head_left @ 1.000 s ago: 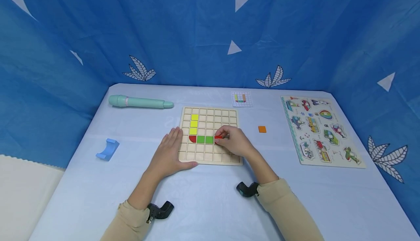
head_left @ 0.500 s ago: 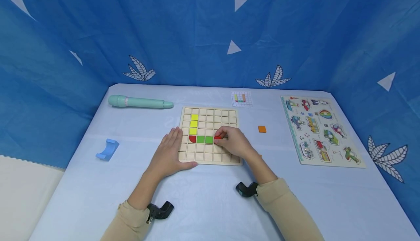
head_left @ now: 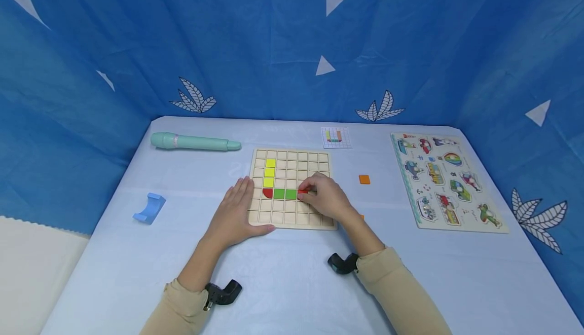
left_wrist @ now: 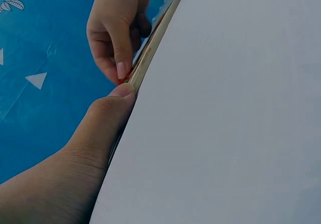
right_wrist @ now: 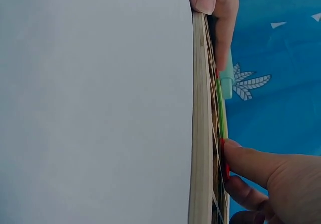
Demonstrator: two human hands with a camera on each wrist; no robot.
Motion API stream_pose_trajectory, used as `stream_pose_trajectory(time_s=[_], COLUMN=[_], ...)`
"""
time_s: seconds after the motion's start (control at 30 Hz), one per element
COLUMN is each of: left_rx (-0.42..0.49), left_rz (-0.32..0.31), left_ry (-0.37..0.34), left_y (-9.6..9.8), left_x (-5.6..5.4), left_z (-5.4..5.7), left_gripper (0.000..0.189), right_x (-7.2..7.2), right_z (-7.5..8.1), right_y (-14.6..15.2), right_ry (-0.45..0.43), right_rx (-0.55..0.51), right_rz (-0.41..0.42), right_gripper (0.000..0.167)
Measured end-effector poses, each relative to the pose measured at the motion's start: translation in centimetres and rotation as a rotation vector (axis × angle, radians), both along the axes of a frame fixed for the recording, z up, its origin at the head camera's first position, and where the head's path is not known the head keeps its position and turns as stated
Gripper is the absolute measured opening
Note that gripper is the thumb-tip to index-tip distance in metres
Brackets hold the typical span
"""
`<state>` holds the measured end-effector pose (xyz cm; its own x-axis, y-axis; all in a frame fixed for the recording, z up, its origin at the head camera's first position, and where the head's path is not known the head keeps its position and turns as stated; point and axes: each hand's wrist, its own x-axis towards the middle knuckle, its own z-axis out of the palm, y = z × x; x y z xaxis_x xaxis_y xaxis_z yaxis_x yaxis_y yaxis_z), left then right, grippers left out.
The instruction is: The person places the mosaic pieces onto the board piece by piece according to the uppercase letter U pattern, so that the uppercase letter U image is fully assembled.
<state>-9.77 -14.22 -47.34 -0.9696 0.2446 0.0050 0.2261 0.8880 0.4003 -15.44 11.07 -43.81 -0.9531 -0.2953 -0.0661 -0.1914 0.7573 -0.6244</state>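
Observation:
A wooden grid board (head_left: pixel 287 218) lies in front of me. My left hand (head_left: pixel 234 212) rests along its left edge, fingers straight and thumb at the near edge. Between thumb and fingers, my right hand (head_left: pixel 326 195) pinches a red piece (head_left: pixel 302 191), right beside the second green tile; the fingers partly cover it. In the right wrist view the red piece (right_wrist: pixel 225 171) is at the board's surface. On the board, yellow tiles (head_left: pixel 269 172) form a column above a red quarter-round tile (head_left: pixel 267 193). Two green tiles (head_left: pixel 285 194) continue the row to the right.
Right of the board lies an orange square tile (head_left: pixel 364 179), and an orange bit (head_left: pixel 362 217) shows by my right wrist. Behind the board is a pattern card (head_left: pixel 336 138). A picture puzzle board (head_left: pixel 449 183), a green microphone-shaped object (head_left: pixel 196 142) and a blue curved block (head_left: pixel 149 208) lie further out.
My right hand has shifted slightly left with the red piece, closer to the green tiles. An orange bit has come into view beside the right wrist. The left hand stays in place.

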Motion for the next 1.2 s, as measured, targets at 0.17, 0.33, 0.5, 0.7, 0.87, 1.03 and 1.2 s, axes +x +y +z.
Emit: stream_pose_trajectory(time_s=[0.17, 0.33, 0.5, 0.7, 0.87, 1.03, 1.2], left_rx=[0.002, -0.008, -0.005, 0.0, 0.007, 0.002, 0.009], left_rz=[0.004, 0.003, 0.001, 0.004, 0.009, 0.011, 0.008], left_ry=[0.003, -0.001, 0.002, 0.009, 0.006, -0.007, -0.001], left_y=[0.0, 0.0, -0.1, 0.0, 0.0, 0.0, 0.0], left_x=[0.0, -0.1, -0.1, -0.2, -0.2, -0.2, -0.2], left_z=[-0.1, -0.2, -0.4, -0.4, -0.5, -0.5, -0.5], left_gripper=[0.13, 0.129, 0.129, 0.129, 0.13, 0.129, 0.129], right_x=[0.1, 0.1, 0.3, 0.6, 0.8, 1.0, 1.3], right_z=[0.0, -0.1, 0.2, 0.6, 0.7, 0.9, 1.1], right_y=[0.1, 0.2, 0.5, 1.8, 3.5, 5.3, 7.0], right_ry=[0.034, 0.046, 0.028, -0.019, -0.031, -0.025, -0.034], right_rx=[0.024, 0.015, 0.027, -0.032, -0.102, -0.107, -0.086], right_rz=[0.014, 0.026, 0.037, 0.035, 0.014, -0.014, -0.064], right_gripper=[0.012, 0.013, 0.02, 0.031, 0.031, 0.032, 0.033])
